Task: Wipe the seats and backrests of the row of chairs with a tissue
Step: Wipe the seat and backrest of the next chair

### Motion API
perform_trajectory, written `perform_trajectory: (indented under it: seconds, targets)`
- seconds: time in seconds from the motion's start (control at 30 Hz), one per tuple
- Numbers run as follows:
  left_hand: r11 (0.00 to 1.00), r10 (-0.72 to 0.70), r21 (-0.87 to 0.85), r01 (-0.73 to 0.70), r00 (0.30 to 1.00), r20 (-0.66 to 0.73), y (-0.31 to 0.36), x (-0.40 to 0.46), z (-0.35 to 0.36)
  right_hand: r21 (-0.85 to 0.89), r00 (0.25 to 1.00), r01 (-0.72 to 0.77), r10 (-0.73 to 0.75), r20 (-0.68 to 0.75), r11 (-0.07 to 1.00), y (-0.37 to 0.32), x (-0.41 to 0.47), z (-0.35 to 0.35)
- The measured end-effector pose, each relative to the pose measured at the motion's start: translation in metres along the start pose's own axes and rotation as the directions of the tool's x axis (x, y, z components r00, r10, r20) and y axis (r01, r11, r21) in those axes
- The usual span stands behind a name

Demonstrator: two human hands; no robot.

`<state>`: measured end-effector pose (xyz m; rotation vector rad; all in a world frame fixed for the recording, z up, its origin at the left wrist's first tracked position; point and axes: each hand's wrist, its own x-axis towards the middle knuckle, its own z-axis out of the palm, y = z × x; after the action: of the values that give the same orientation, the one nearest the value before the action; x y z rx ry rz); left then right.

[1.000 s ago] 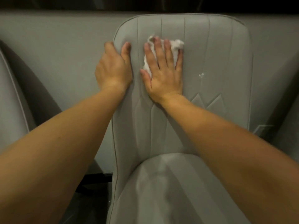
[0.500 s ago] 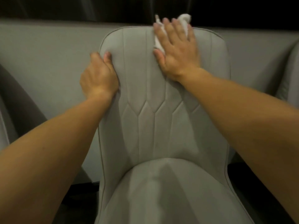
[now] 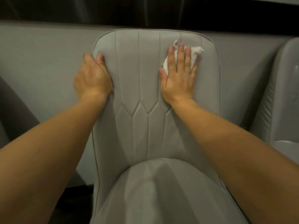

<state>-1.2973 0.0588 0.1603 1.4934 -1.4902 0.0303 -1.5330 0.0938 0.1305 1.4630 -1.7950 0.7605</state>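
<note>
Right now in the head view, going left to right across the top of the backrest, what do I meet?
Left hand gripping the grey padded backrest's left edge → bare stitched panels → right hand pressing the crumpled white tissue flat → neighbouring grey chair at far right.

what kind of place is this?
Probably a dining or waiting area with row seating, though I can't be sure: a grey padded chair with a stitched backrest, another chair right beside it, and a plain grey wall behind.
</note>
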Motion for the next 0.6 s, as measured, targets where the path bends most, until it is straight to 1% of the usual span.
perform_trajectory:
  seconds: [0.1,0.17,0.23,0.3,0.37,0.4,0.43,0.5,0.53,0.6]
  targets:
    - [1.0,-0.006,0.002,0.006,1.0,-0.006,0.0,-0.001,0.0,-0.058,0.99,0.141,-0.14,0.021,0.988,0.01,-0.039,0.018]
    - [1.0,-0.009,0.005,0.009,1.0,-0.007,0.001,-0.001,0.0,-0.09,0.98,0.2,-0.197,0.036,0.976,0.017,-0.071,0.03]
    - [1.0,-0.009,0.008,0.009,1.0,-0.013,0.002,-0.001,0.0,-0.139,0.961,0.272,-0.262,0.083,0.952,0.025,-0.092,0.039]
    - [1.0,-0.005,0.015,0.005,1.0,-0.015,0.0,-0.001,0.001,-0.174,0.928,0.367,-0.347,0.135,0.914,0.036,-0.096,0.037]
    - [1.0,-0.004,0.022,0.004,1.0,-0.015,0.0,-0.001,0.002,-0.189,0.899,0.434,-0.411,0.15,0.881,0.044,-0.081,0.023]
    - [1.0,-0.003,0.023,0.003,1.0,-0.018,0.001,-0.002,0.002,-0.206,0.902,0.429,-0.406,0.147,0.879,0.047,-0.068,0.014]
    - [1.0,-0.002,0.022,0.003,1.0,-0.022,0.001,-0.002,0.002,-0.224,0.919,0.391,-0.366,0.145,0.893,0.05,-0.05,0.005]
    - [1.0,0.002,0.025,-0.002,1.0,-0.029,0.001,-0.003,0.002,-0.234,0.962,0.267,-0.243,0.128,0.935,0.054,-0.006,-0.012]
    - [1.0,0.006,0.03,-0.005,1.0,-0.03,0.001,-0.003,0.002,-0.213,0.973,0.217,-0.195,0.119,0.953,0.054,0.016,-0.021]
    - [0.999,0.004,0.034,-0.003,1.0,-0.029,0.001,-0.003,0.001,-0.163,0.979,0.176,-0.156,0.132,0.971,0.057,0.051,-0.037]
